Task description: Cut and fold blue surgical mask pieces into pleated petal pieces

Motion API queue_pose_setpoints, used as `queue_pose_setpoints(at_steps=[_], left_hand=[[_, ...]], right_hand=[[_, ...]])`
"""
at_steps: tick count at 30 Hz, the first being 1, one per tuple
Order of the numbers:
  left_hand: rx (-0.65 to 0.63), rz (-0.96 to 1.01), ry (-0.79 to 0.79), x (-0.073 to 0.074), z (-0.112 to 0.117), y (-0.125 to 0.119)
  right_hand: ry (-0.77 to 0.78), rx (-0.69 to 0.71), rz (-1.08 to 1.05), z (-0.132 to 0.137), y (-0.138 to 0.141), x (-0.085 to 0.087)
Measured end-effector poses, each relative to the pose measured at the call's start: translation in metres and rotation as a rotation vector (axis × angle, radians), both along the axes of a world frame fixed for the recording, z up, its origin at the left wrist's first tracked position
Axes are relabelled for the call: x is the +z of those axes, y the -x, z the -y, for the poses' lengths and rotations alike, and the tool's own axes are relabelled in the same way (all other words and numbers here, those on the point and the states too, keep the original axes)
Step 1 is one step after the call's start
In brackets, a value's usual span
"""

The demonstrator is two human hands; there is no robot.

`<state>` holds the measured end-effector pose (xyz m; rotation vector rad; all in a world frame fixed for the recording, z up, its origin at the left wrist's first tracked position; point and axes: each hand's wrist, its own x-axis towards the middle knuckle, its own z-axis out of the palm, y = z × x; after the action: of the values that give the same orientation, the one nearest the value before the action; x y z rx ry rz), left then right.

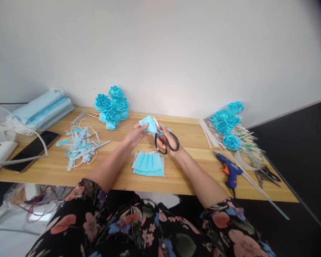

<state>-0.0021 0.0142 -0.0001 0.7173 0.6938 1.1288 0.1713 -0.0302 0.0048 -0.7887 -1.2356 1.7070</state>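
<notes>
My left hand (137, 135) pinches a small folded piece of light blue mask fabric (148, 125), held up over the middle of the table. In my right hand (170, 142) is a pair of scissors (173, 144) with black loop handles, its blades pointing up and away at the right edge of the fabric. Whether the blades are biting into it I cannot tell. Another bit of blue fabric shows partly behind the right hand. Below both hands lie pleated blue mask pieces (147, 163), stacked on the wooden table (117, 171).
Left: stacked face masks (44, 110), a phone (32, 150), cut strips and ear loops (81, 146), and blue fabric flowers (113, 107). Right: more blue flowers (226, 123), thin sticks (250, 178), a blue glue gun (232, 171), clear tape (247, 159) and black-handled cutters (267, 175). A wall stands behind.
</notes>
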Motion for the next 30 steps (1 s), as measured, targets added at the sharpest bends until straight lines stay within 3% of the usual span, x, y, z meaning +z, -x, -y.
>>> queue_pose_setpoints(at_steps=[19, 25, 30], left_hand=[[0.029, -0.002, 0.037, 0.0025, 0.0009, -0.0013], [0.072, -0.025, 0.013, 0.0006, -0.0007, -0.0002], [0.091, -0.070, -0.030, -0.0023, -0.0018, 0.0001]], right_hand=[[-0.016, -0.039, 0.030, -0.0005, 0.0001, 0.0018], [-0.041, 0.003, 0.072, -0.0042, -0.0045, -0.0024], [0.030, 0.070, 0.057, -0.0035, -0.0069, -0.0001]])
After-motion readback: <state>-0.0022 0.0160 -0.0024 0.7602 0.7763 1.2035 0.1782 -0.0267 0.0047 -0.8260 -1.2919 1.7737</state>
